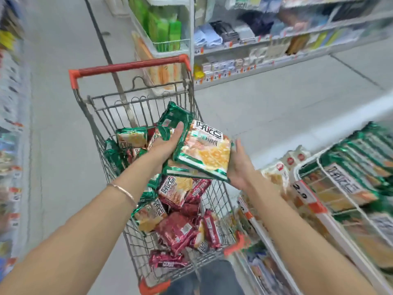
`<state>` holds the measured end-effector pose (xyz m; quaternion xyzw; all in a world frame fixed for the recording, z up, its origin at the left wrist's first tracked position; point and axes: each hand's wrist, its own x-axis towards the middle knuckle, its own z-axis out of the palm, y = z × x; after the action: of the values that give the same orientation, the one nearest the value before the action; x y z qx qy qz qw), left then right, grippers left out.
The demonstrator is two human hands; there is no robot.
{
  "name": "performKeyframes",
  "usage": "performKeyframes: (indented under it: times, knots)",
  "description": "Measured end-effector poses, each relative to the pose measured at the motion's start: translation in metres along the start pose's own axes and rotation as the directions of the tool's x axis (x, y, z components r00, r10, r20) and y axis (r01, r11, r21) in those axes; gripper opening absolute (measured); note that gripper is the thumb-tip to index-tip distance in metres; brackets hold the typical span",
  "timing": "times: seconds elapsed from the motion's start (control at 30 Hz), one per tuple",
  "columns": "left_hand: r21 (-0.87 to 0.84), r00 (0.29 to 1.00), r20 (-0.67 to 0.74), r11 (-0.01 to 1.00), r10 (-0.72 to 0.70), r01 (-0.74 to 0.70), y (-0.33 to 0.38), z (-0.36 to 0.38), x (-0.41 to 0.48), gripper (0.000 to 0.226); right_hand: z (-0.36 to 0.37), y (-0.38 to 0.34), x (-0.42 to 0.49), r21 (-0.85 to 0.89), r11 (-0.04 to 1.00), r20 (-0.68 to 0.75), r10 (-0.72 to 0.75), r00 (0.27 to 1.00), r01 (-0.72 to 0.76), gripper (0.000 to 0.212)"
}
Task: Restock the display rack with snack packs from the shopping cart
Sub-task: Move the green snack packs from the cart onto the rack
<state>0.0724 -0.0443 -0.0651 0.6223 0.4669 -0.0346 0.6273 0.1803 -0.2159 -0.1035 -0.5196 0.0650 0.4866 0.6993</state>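
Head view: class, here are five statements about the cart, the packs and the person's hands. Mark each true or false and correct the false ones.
1. The left hand and right hand carry green snack packs between them above the shopping cart. True.
2. The cart holds only green packs. False: red packs lie in it too.
3. The cart's handle is blue. False: it is red.
4. A bracelet sits on the left wrist. True.
5. The display rack on the right holds no packs. False: green packs already sit in it.
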Motion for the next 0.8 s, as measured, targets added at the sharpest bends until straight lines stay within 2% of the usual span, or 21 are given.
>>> performKeyframes:
  times: [0.03, 0.07, 0.13, 0.2, 0.27, 0.37, 0.47, 0.5, 0.57, 0.63, 0.67, 0.73, 0.8]
  knots:
    - [0.037, 0.997, 0.072, 0.999, 0.01, -0.013, 0.005, 0.012, -0.009, 0.126, -0.005, -0.001, -0.013, 0.004, 1.0, 0.032, -0.004, 0.999, 0.003, 0.077]
    - [0.057, 0.987, 0.163, 0.998, 0.01, -0.019, 0.009, 0.022, -0.012, 0.127, -0.011, -0.002, -0.025, -0.013, 1.0, 0.035, -0.023, 0.999, 0.024, 0.077]
    - [0.071, 0.928, 0.372, 0.997, -0.014, -0.014, 0.02, 0.042, -0.029, 0.123, -0.027, -0.008, -0.054, -0.072, 0.995, 0.027, -0.064, 0.998, 0.066, 0.062]
    - [0.078, 0.853, 0.522, 0.996, -0.013, -0.032, 0.03, 0.066, -0.045, 0.107, -0.05, -0.017, -0.086, -0.112, 0.989, -0.037, -0.104, 0.994, 0.099, 0.049]
    - [0.145, 0.825, 0.565, 0.983, 0.014, -0.116, 0.039, 0.097, -0.056, 0.109, -0.077, -0.026, -0.12, -0.131, 0.983, -0.064, -0.14, 0.988, 0.131, 0.055]
    - [0.157, 0.792, 0.608, 0.969, 0.058, -0.192, 0.049, 0.158, -0.087, 0.123, -0.122, -0.035, -0.174, -0.137, 0.968, -0.152, -0.231, 0.961, 0.211, 0.081]
    - [0.153, 0.732, 0.675, 0.953, 0.093, -0.262, 0.05, 0.223, -0.139, 0.136, -0.171, -0.035, -0.237, -0.096, 0.947, -0.296, -0.322, 0.899, 0.308, 0.108]
    - [0.163, 0.717, 0.691, 0.947, 0.09, -0.277, 0.045, 0.246, -0.153, 0.138, -0.188, -0.032, -0.262, -0.109, 0.934, -0.341, -0.358, 0.869, 0.341, 0.108]
    - [0.141, 0.696, 0.71, 0.948, 0.105, -0.286, 0.029, 0.296, -0.162, 0.13, -0.227, -0.022, -0.314, -0.101, 0.914, -0.369, -0.401, 0.838, 0.393, 0.11]
    - [0.171, 0.698, 0.709, 0.935, 0.101, -0.31, 0.01, 0.347, -0.182, 0.123, -0.261, -0.006, -0.369, -0.12, 0.909, -0.429, -0.41, 0.805, 0.398, 0.132]
    - [0.174, 0.682, 0.724, 0.929, 0.103, -0.325, 0.001, 0.371, -0.198, 0.123, -0.281, 0.002, -0.392, -0.13, 0.907, -0.455, -0.414, 0.789, 0.401, 0.136]
    - [0.184, 0.618, 0.781, 0.912, 0.09, -0.365, -0.016, 0.41, -0.252, 0.126, -0.315, 0.02, -0.442, -0.117, 0.894, -0.492, -0.431, 0.756, 0.433, 0.128]
    - [0.179, 0.542, 0.837, 0.894, 0.081, -0.411, -0.029, 0.443, -0.311, 0.125, -0.341, 0.035, -0.492, -0.124, 0.879, -0.58, -0.441, 0.685, 0.461, 0.124]
